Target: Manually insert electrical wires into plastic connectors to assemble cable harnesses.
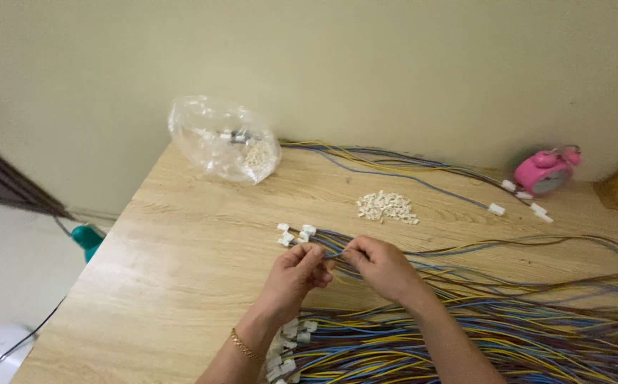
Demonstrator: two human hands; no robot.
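My left hand (296, 274) and my right hand (380, 267) meet at the middle of a wooden table (181, 263), both pinching the same thin strand of coloured wires (337, 250). The strand runs left to small white connectors (296, 234) lying just beyond my left fingertips. A gold bracelet circles my left wrist. A big bundle of blue, yellow and brown wires (494, 338) with white connector ends lies under my forearms and spreads to the right.
A loose heap of small white connectors (387, 207) lies beyond my hands. A clear plastic bag (225, 140) holding more parts sits at the back left by the wall. A pink alarm clock (545, 173) stands at the back right. More wires (408, 167) trail along the wall.
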